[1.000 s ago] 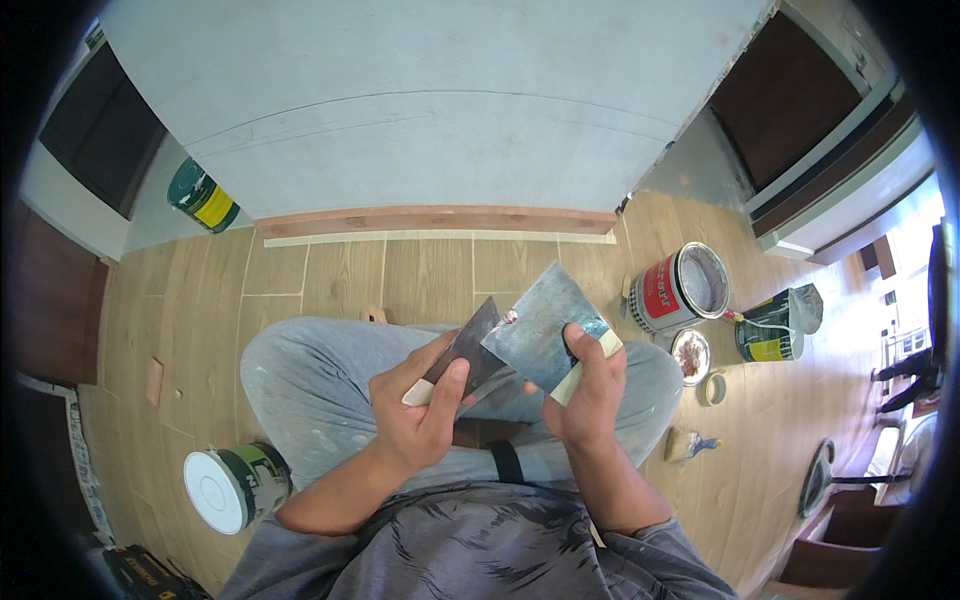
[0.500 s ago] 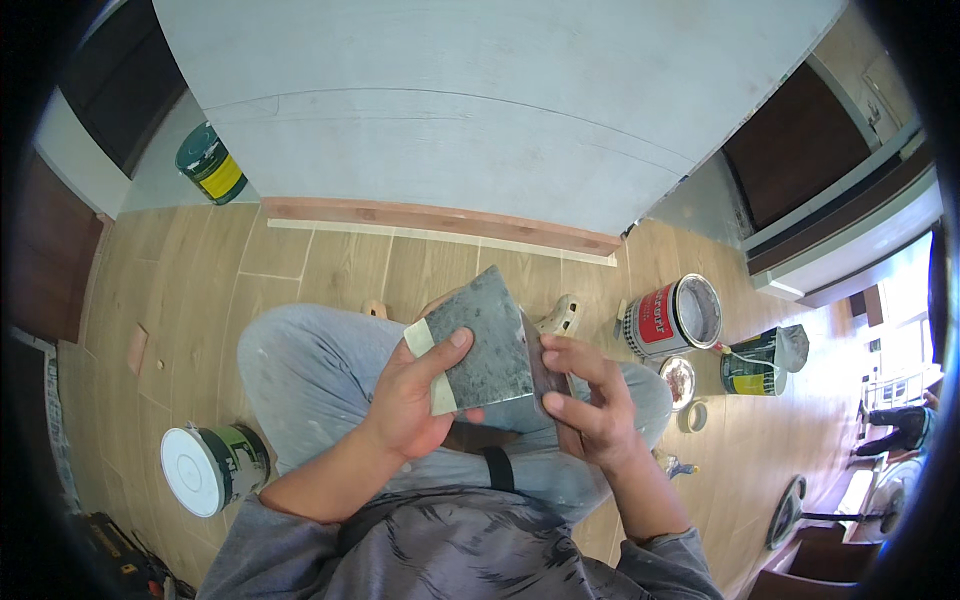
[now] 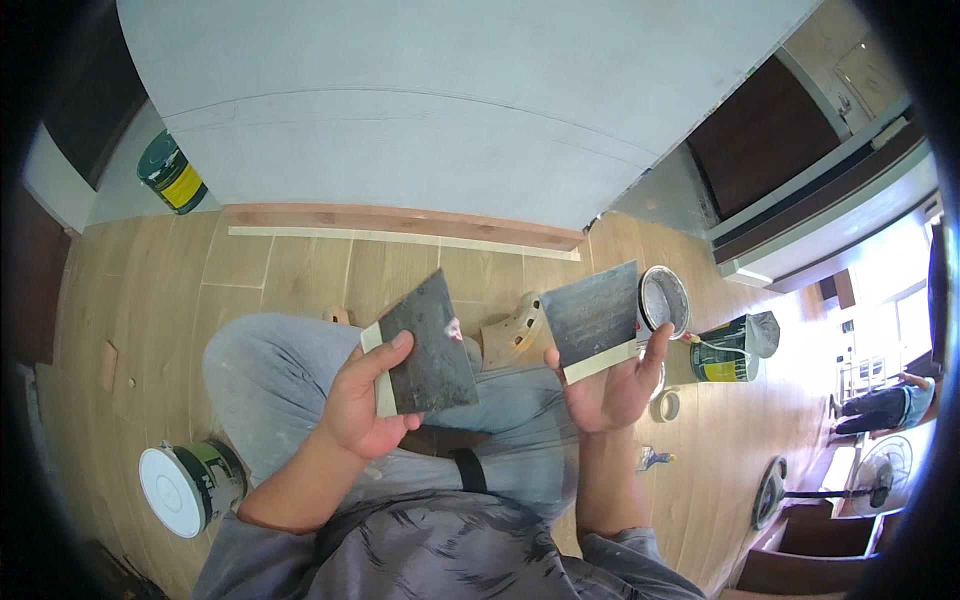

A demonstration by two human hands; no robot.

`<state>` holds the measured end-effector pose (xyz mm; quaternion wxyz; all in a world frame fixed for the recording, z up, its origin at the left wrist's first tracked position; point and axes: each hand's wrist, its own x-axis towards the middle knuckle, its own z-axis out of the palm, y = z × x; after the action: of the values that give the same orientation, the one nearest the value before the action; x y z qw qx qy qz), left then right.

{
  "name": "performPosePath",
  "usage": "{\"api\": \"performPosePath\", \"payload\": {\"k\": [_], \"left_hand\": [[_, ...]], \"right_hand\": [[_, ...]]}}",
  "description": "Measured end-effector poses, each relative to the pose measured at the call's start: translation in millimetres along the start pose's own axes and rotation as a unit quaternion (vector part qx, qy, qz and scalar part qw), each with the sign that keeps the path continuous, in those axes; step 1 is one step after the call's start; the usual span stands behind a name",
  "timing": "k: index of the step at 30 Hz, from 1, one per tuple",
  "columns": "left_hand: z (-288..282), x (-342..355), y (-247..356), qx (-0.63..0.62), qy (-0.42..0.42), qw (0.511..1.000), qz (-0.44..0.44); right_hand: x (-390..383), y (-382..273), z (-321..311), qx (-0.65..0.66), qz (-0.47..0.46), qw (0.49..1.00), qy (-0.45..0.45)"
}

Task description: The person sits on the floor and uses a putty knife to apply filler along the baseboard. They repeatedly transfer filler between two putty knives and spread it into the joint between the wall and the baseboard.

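My left hand (image 3: 352,415) grips a dark grey, square putty spreader (image 3: 428,365) by its cream edge strip, thumb on top. A small pinkish-white smear of what looks like filler shows near that blade's right edge. In my right hand (image 3: 612,398), palm up, lies a second grey putty spreader (image 3: 592,318) with a similar cream strip. The fingers under this blade are hidden, and the thumb sticks out to the right. The two spreaders are apart, held above my crossed legs.
Ahead stands a pale wall panel (image 3: 400,150) with a reddish-brown baseboard (image 3: 400,220) and tape along the floor. Right are an open paint can (image 3: 664,300), a green bucket (image 3: 722,352), a tape roll (image 3: 666,405) and a brush (image 3: 655,458). A white-lidded bucket (image 3: 172,492) stands left. A person (image 3: 890,405) is far right.
The spreaders, close together before, have come apart. My right hand has turned palm up with its spreader lying flat, and the left one's blade has tilted. The view has shifted slightly right.
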<state>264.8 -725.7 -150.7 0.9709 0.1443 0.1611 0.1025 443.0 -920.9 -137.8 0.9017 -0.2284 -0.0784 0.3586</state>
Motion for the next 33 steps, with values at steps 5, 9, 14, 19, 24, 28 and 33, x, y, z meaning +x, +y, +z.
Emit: {"api": "performPosePath", "payload": {"k": [5, 9, 14, 19, 24, 28, 33], "left_hand": [[9.2, -0.8, -21.3, -0.004, -0.005, 0.991, -0.132], [15.7, -1.7, -39.0, -0.04, -0.032, 0.986, -0.159], [23.5, -13.0, -23.7, -0.058, 0.08, 0.99, -0.099], [14.0, -25.3, 10.7, -0.008, 0.102, 0.994, -0.03], [4.3, -20.0, 6.4, -0.012, 0.08, 0.997, -0.005], [10.9, -17.6, 0.6, 0.027, 0.087, 0.996, 0.011], [14.8, -13.7, 3.0, 0.183, 0.077, 0.979, 0.044]], "right_hand": [[12.4, 30.5, -20.2, 0.032, 0.045, 0.998, 0.011], [14.6, 46.6, -52.8, -0.033, 0.101, 0.993, 0.048], [-2.7, 11.4, -87.4, -0.253, 0.278, 0.899, -0.224], [-24.6, -8.1, -75.7, -0.121, 0.326, 0.932, -0.103], [-30.0, 15.6, -56.4, 0.128, 0.265, 0.95, -0.101], [-23.1, 11.5, -42.8, -0.107, 0.243, 0.954, -0.14], [-7.4, -32.8, 2.0, -0.552, 0.088, 0.797, -0.229]]}}
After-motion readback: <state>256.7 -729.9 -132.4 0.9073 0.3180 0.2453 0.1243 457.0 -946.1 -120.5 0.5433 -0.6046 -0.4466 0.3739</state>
